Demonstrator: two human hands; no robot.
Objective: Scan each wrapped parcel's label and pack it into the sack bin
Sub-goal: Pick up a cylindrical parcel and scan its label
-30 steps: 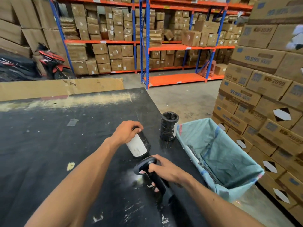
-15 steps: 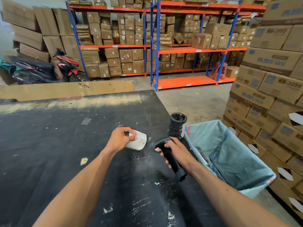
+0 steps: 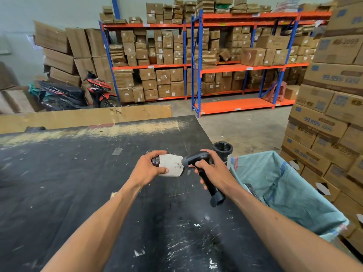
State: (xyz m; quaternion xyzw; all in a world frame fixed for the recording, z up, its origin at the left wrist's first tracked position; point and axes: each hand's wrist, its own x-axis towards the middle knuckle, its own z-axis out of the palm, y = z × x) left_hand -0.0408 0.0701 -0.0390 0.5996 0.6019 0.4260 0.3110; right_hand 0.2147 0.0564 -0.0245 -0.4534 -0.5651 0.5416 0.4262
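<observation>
A person stands at a black worktable [image 3: 78, 193], seen from their own head height. Half a second ago the wrapped parcel [image 3: 169, 164] lay low near the tabletop with its label turned partly away; now the left hand [image 3: 149, 169] has lifted it, fingers curled around its dark-wrapped end, and turned the white barcode label toward the scanner [image 3: 198, 163]. The right hand [image 3: 214, 169] has brought the scanner up as well, gripping its handle, the head almost touching the label — so the scan looks to be happening or about to, with packing not yet done.

Counted: one parcel in hand, one scanner, one black ribbed stand [image 3: 223, 152] at the table's right edge, one pale blue sack bin [image 3: 290, 193] just beside the table on the right. Something dark lies inside the sack — possibly packed parcels, though too hidden to count
</observation>
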